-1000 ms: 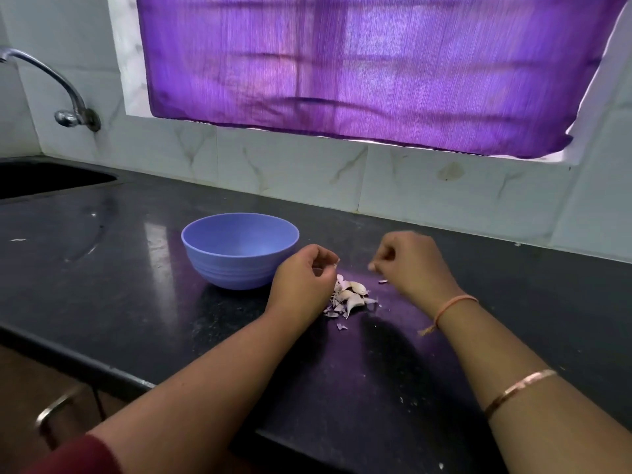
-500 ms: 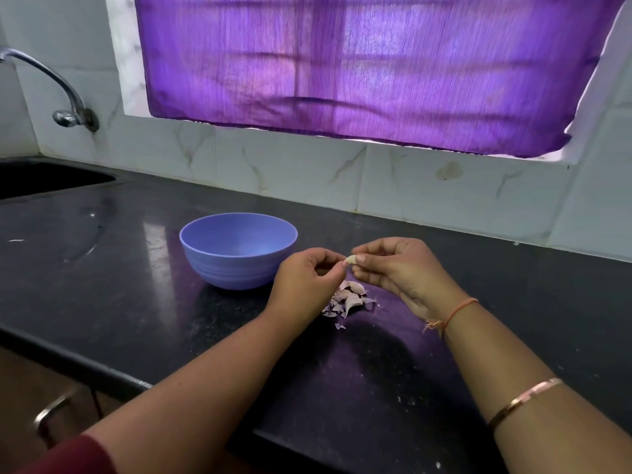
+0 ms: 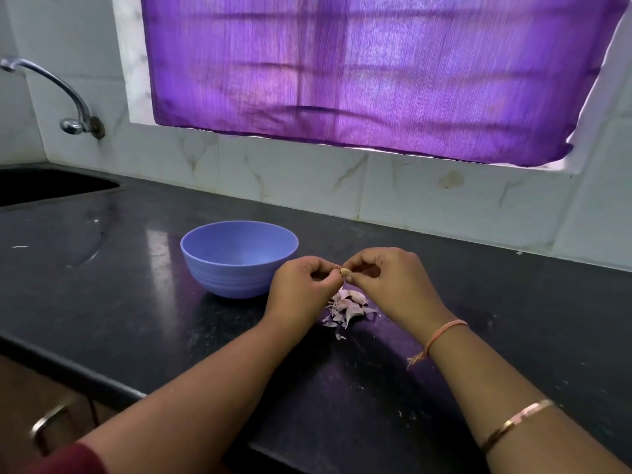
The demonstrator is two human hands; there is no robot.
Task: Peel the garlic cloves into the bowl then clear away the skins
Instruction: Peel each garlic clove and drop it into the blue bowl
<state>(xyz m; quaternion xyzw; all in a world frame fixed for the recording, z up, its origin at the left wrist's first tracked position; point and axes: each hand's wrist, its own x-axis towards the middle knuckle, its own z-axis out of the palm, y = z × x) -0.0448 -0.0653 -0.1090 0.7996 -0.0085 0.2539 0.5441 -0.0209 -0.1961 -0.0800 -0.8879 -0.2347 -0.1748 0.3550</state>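
Note:
A blue bowl (image 3: 239, 258) stands on the black counter (image 3: 136, 302), and I see nothing inside it. Just right of the bowl, my left hand (image 3: 301, 285) and my right hand (image 3: 386, 278) meet fingertip to fingertip above the counter. Between them they pinch one small garlic cloves piece, a single clove (image 3: 345, 271), mostly hidden by the fingers. Under the hands lies a small pile of cloves and papery skins (image 3: 349, 307); a loose skin scrap (image 3: 339, 336) sits nearer to me.
A dark sink (image 3: 51, 186) with a curved metal tap (image 3: 68, 97) is at the far left. The tiled wall and a purple curtain (image 3: 376, 73) back the counter. The counter's front edge runs diagonally at lower left, above a drawer handle (image 3: 48, 422).
A second ago my hands were apart over the pile. The right hand came in to the left hand's fingertips, and both now hold the clove closer together, a little higher.

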